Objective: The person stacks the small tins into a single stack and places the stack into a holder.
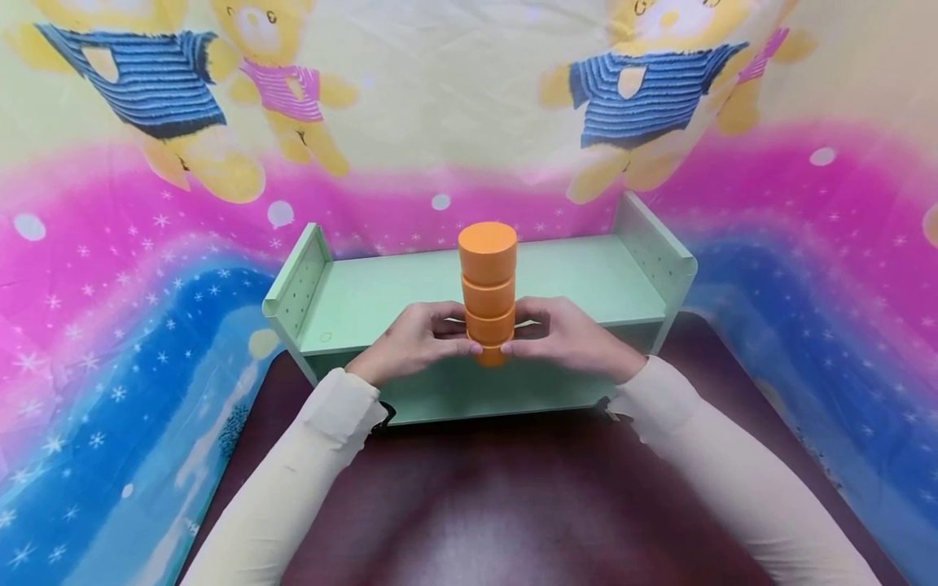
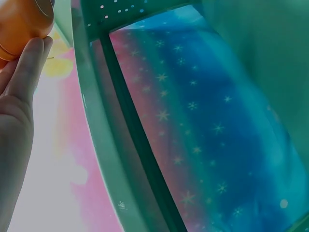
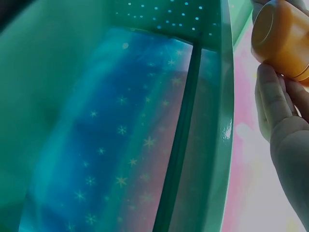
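Note:
Upright in the middle of the head view stands a column of orange cylinders [image 1: 488, 264], several stacked end to end, with a flat, smooth top. My left hand [image 1: 418, 338] grips its lower part from the left, thumb near the bottom section. From the opposite side my right hand [image 1: 567, 338] holds it in the same way, so the column sits between both hands. Rounded orange ends also show in the left wrist view [image 2: 24, 24] and right wrist view [image 3: 280, 36], fingertips pressed against them. Behind the hands is a pale green shelf unit [image 1: 396, 297], which the column overlaps.
The shelf has raised side panels with small holes, left [image 1: 302, 281] and right [image 1: 655, 236]. It stands on a dark reddish-brown table [image 1: 469, 496]. A backdrop cloth [image 1: 440, 106] printed with teddy bears and snowflakes surrounds the table at the back and sides.

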Motion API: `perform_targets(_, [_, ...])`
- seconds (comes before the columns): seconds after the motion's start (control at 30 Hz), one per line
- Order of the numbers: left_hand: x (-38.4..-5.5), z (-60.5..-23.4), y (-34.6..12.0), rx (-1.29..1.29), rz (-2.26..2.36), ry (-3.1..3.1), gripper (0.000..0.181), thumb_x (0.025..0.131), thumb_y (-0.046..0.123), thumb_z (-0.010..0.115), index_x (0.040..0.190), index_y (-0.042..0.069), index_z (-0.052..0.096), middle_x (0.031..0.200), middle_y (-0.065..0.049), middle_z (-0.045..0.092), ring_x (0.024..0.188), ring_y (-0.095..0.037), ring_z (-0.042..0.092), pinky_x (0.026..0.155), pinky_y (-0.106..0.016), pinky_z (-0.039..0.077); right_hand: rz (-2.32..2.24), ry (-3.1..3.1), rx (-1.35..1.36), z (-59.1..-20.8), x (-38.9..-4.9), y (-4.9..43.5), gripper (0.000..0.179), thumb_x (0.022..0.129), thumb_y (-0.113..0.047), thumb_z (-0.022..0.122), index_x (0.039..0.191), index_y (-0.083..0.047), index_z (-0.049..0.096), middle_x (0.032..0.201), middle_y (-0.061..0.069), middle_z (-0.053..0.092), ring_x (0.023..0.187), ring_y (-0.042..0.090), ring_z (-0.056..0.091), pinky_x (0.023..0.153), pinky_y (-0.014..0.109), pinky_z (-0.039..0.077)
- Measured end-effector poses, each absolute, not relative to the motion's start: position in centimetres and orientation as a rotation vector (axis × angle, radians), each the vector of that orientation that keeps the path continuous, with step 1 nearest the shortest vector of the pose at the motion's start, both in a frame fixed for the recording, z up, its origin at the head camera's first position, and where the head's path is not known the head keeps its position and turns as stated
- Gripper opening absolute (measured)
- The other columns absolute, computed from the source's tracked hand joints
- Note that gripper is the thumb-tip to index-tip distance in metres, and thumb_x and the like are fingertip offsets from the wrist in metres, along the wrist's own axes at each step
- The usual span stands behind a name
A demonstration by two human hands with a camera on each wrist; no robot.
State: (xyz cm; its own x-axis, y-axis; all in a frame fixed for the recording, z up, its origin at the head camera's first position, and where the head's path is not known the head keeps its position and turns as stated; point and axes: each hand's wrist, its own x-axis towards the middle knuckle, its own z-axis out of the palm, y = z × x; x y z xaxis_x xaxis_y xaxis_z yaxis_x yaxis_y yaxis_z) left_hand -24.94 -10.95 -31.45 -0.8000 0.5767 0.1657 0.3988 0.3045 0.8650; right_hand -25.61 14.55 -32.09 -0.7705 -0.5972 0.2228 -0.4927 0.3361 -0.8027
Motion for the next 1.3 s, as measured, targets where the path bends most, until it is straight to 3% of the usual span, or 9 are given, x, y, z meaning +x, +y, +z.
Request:
perform_targets(0.47, [-26.2, -30.8, -10.9, 0.885, 1.54, 2.386, 0.042, 0.088, 0.01, 0.078, 0.126, 0.0, 0.064, 0.121, -0.01, 0.069, 0.111, -0.025, 0.067, 0.094, -0.035, 0.056, -1.444, 2.464, -1.009, -31.3, -27.0, 14.2, 0.04, 0.088, -0.02, 0.079, 0.123, -0.004, 0.067, 0.118, 0.007, 0.07, 0.11, 0.023, 0.066, 0.094, 0.042, 0.056])
perform_targets(1.3, [-27.8, -30.8, -10.9, 0.751, 1.472, 2.409, 0.051, 0.094, 0.018, 0.072, 0.14, 0.004, 0.053, 0.136, -0.01, 0.059, 0.123, -0.026, 0.06, 0.101, -0.041, 0.052, -1.32, 2.51, -0.931, -31.2, -29.7, 13.7, 0.052, 0.091, -0.027, 0.077, 0.134, -0.004, 0.06, 0.127, 0.01, 0.066, 0.118, 0.026, 0.061, 0.103, 0.048, 0.05])
